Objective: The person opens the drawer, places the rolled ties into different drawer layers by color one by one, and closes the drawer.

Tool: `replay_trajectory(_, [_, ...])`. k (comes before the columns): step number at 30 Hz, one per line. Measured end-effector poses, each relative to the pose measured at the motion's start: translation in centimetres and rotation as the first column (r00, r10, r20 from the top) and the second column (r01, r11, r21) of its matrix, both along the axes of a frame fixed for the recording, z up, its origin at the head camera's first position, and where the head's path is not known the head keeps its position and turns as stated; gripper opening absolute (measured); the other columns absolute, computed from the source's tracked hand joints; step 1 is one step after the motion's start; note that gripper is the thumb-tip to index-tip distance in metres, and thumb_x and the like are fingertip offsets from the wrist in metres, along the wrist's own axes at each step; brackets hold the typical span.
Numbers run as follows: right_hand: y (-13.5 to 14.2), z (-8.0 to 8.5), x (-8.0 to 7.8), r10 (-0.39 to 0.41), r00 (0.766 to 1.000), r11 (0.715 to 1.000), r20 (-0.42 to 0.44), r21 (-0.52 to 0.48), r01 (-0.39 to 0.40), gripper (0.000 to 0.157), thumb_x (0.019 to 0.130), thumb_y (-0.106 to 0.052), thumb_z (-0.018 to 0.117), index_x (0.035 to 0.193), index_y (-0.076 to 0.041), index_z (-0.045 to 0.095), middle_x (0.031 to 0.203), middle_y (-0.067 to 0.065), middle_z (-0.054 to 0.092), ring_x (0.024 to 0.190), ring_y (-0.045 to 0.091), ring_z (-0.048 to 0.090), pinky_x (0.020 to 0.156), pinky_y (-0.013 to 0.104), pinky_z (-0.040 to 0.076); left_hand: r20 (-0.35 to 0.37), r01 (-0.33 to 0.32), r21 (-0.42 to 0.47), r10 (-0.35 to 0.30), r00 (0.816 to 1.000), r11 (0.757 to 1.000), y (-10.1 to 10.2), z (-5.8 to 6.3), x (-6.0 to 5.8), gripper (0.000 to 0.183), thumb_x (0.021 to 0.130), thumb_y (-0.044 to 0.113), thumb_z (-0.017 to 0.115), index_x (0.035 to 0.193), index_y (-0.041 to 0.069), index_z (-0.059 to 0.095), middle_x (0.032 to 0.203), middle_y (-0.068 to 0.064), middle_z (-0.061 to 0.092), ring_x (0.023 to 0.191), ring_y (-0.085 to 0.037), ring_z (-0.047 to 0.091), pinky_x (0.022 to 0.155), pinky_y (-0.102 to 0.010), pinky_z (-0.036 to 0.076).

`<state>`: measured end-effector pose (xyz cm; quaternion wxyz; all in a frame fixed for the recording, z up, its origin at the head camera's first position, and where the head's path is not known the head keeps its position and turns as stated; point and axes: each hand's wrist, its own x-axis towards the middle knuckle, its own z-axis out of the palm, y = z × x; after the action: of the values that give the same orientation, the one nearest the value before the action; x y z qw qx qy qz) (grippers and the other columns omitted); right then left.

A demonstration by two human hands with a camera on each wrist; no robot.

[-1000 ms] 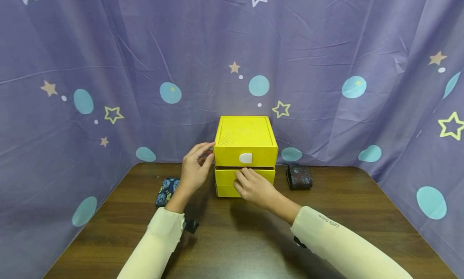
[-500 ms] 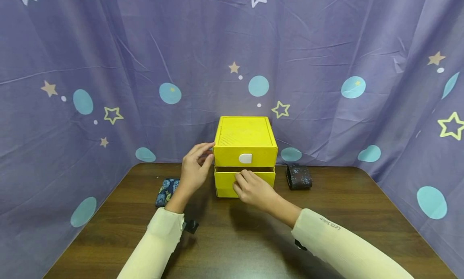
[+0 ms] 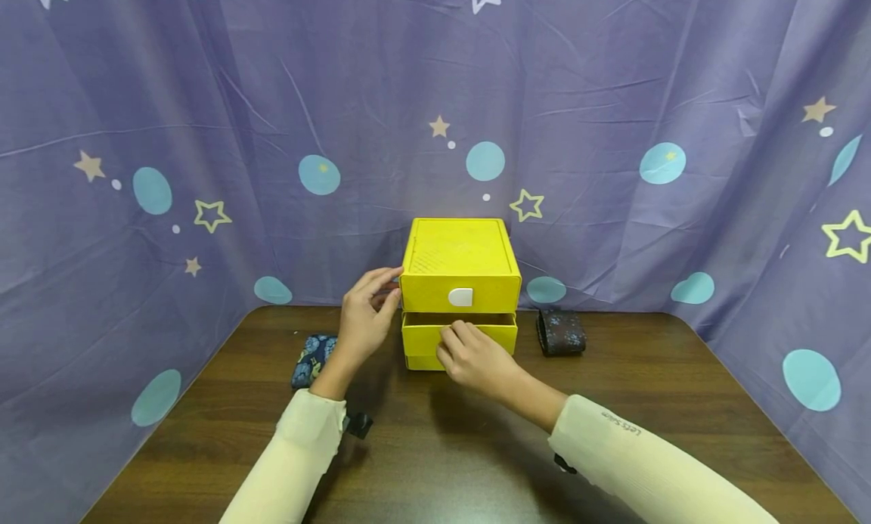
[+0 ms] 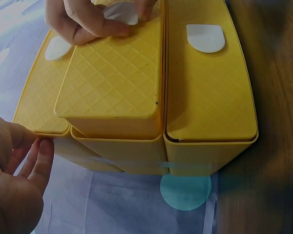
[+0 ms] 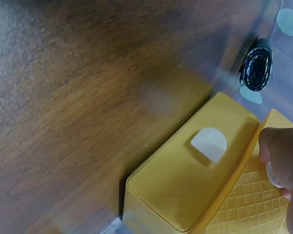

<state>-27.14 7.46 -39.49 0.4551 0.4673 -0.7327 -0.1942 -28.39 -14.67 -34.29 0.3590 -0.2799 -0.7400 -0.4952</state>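
A yellow drawer cabinet (image 3: 463, 246) stands on the table, its drawers stacked and fitted with white tabs. The middle drawer (image 4: 110, 83) sticks out part way, with a dark gap along its top edge in the head view. My right hand (image 3: 479, 361) pinches that drawer's white tab (image 4: 121, 13) between thumb and fingers. On the cabinet's upper left side, the fingertips of my left hand (image 3: 367, 316) touch the edge by the top drawer (image 3: 429, 293). The bottom drawer (image 5: 185, 170) is closed. What lies inside the middle drawer cannot be seen.
Left of the cabinet, a blue patterned folded item (image 3: 314, 358) lies partly behind my left wrist. A dark, flower-patterned folded item (image 3: 562, 333) stands to the right. Behind everything hangs a purple curtain (image 3: 585, 237); the brown table (image 3: 435, 448) runs under both arms.
The middle drawer has come out a little further toward me, and the gap above it is wider. My right hand has moved slightly with it; the left hand stays put.
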Motion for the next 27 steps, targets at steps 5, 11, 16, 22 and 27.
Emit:
replay_trajectory(5, [-0.1, 0.0, 0.2, -0.007, 1.0, 1.0, -0.013, 0.002, 0.007, 0.047, 0.106, 0.006, 0.026, 0.094, -0.004, 0.071, 0.098, 0.014, 0.063, 0.082, 0.026, 0.053, 0.069, 0.029, 0.051, 0.004, 0.003, -0.007, -0.003, 1.0, 1.0, 0.0, 0.3, 0.4, 0.033, 0.092, -0.018, 0.063, 0.125, -0.013, 0.066, 0.121, -0.027, 0.064, 0.101, -0.041, 0.067, 0.084, -0.045, 0.062])
replay_trajectory(11, [-0.2, -0.1, 0.4, 0.001, 0.999, 1.0, -0.032, -0.01, -0.002, 0.049, 0.106, 0.006, 0.025, 0.091, -0.004, 0.071, 0.095, 0.013, 0.062, 0.08, 0.026, 0.052, 0.068, 0.029, 0.051, 0.008, 0.013, -0.003, -0.013, 1.0, 1.0, -0.1, 0.0, 0.2, 0.034, 0.092, -0.018, 0.063, 0.126, -0.013, 0.066, 0.122, -0.027, 0.063, 0.102, -0.041, 0.067, 0.084, -0.047, 0.061])
replay_trajectory(16, [-0.3, -0.1, 0.8, 0.004, 0.998, 1.0, -0.057, -0.014, -0.004, 0.049, 0.106, 0.006, 0.025, 0.089, -0.004, 0.07, 0.094, 0.012, 0.062, 0.078, 0.025, 0.052, 0.067, 0.029, 0.051, 0.016, 0.007, -0.006, -0.007, 1.0, 1.0, -0.5, -1.2, -1.4, 0.035, 0.093, -0.016, 0.063, 0.128, -0.01, 0.067, 0.124, -0.025, 0.063, 0.104, -0.039, 0.067, 0.085, -0.046, 0.062])
replay_trajectory(22, [-0.4, -0.2, 1.1, -0.013, 0.999, 1.0, -0.036, -0.006, 0.013, 0.047, 0.106, 0.004, 0.027, 0.09, -0.004, 0.07, 0.094, 0.013, 0.061, 0.079, 0.025, 0.052, 0.067, 0.029, 0.051, 0.052, 0.015, 0.001, -0.015, 0.999, 1.0, -1.0, -1.8, -2.0, 0.036, 0.096, -0.006, 0.066, 0.131, 0.004, 0.069, 0.127, -0.013, 0.065, 0.106, -0.027, 0.068, 0.088, -0.034, 0.062])
replay_trajectory(27, [-0.4, -0.2, 1.3, -0.016, 0.999, 1.0, -0.029, -0.001, 0.016, 0.05, 0.107, 0.004, 0.023, 0.09, -0.003, 0.069, 0.094, 0.013, 0.061, 0.079, 0.025, 0.052, 0.067, 0.029, 0.05, 0.042, 0.032, 0.006, -0.032, 0.999, 0.999, -1.1, -1.8, -2.0, 0.035, 0.097, -0.004, 0.066, 0.131, 0.005, 0.07, 0.127, -0.012, 0.065, 0.106, -0.027, 0.068, 0.088, -0.036, 0.062])
